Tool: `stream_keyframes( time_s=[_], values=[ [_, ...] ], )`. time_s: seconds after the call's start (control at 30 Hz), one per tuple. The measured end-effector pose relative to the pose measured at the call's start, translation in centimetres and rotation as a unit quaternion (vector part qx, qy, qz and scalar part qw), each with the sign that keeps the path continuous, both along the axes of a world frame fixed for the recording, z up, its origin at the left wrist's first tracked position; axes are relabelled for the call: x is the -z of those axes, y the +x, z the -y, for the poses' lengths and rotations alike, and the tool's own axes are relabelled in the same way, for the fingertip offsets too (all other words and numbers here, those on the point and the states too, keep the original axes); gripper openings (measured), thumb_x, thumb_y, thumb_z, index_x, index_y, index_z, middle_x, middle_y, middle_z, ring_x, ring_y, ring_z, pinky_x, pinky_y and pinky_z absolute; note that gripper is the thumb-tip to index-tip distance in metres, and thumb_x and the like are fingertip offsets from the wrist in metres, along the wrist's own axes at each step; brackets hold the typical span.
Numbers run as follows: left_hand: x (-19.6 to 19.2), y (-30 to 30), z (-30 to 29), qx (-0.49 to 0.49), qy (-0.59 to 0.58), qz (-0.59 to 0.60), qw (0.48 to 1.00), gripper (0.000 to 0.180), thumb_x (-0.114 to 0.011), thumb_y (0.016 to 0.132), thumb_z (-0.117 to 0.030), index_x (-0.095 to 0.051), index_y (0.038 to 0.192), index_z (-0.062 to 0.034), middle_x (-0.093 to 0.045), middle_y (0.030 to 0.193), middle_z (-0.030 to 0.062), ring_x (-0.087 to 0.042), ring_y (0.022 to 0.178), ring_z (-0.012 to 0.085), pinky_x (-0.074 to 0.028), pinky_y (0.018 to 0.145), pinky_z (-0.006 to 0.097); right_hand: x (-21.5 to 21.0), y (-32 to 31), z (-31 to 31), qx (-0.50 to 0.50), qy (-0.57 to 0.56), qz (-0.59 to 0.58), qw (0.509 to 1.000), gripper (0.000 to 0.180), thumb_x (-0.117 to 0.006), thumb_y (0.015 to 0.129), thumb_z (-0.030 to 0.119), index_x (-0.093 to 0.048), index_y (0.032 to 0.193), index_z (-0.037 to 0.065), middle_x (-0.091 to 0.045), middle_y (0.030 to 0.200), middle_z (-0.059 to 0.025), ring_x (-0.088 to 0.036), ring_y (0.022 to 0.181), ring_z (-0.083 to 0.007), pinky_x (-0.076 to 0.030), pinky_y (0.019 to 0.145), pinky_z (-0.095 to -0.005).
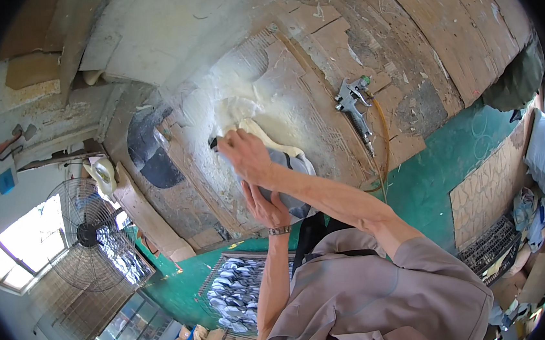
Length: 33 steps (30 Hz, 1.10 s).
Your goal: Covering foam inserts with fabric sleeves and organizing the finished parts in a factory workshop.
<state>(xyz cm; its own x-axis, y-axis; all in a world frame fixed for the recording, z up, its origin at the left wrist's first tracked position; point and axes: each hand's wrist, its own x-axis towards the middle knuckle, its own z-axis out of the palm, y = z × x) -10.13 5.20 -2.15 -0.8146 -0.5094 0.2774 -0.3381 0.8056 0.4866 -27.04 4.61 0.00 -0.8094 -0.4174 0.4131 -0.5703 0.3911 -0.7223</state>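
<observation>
At the middle of the counter (314, 56), a worn surface patched with cardboard and crusted with white residue, lies one grey and white shoe upper (288, 168). The right hand (245, 154) is closed over its far end, fingers gripping it together with a small dark object that is too hidden to identify. The left hand (264, 206), with one wristband (279, 230), presses against the near side of the shoe upper, fingers curled around it. To the right on the counter rests one metal spray gun (352, 106) with an amber hose (384, 147). Near, below the counter edge, one wire basket (241, 289) holds many grey and white pieces. At the left stands one round fan (90, 234), and one small blue square label (5, 181) sits on the wall above it.
</observation>
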Motion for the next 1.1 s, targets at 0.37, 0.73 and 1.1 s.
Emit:
stream_keyframes(
  time_s=[0.37, 0.73, 1.1],
  values=[
    [-1.7, -1.1, 1.2, 0.022, 0.008, 0.07, 0.997, 0.061, -0.061, 0.102, -0.033, -0.046, 0.153, -0.0026, -0.06, 0.148, 0.0112, -0.049, 0.142, 0.0387, -0.042, 0.111, 0.049, 5.6, -8.4, 0.1, 0.084, -0.018, 0.421, 0.903, 0.041, -0.076, 0.083, 0.017, -0.065, 0.118, 0.0, -0.074, 0.109, -0.0194, -0.072, 0.1, -0.0309, -0.056, 0.082, -0.0405],
    [-2.5, -1.3, 2.2, 0.027, 0.018, 0.084, 0.996, 0.058, -0.057, 0.105, -0.031, -0.044, 0.153, -0.0018, -0.062, 0.146, 0.0138, -0.049, 0.143, 0.0392, -0.04, 0.116, 0.047, -6.5, -21.2, 4.5, -0.225, -0.197, 0.412, 0.861, 0.033, -0.067, 0.098, 0.034, -0.074, 0.119, 0.009, -0.078, 0.109, -0.0065, -0.07, 0.1, -0.0174, -0.052, 0.085, -0.0316],
    [-1.9, -2.6, 1.2, 0.057, 0.049, 0.057, 0.996, 0.058, -0.06, 0.103, -0.029, -0.046, 0.152, -0.0016, -0.062, 0.145, 0.0121, -0.051, 0.141, 0.0389, -0.041, 0.114, 0.047, 11.6, -13.6, -13.0, -0.026, -0.254, 0.767, 0.589, 0.032, -0.062, 0.1, 0.018, -0.062, 0.128, 0.001, -0.074, 0.114, -0.0131, -0.073, 0.096, -0.0241, -0.06, 0.08, -0.0413]
  ],
)
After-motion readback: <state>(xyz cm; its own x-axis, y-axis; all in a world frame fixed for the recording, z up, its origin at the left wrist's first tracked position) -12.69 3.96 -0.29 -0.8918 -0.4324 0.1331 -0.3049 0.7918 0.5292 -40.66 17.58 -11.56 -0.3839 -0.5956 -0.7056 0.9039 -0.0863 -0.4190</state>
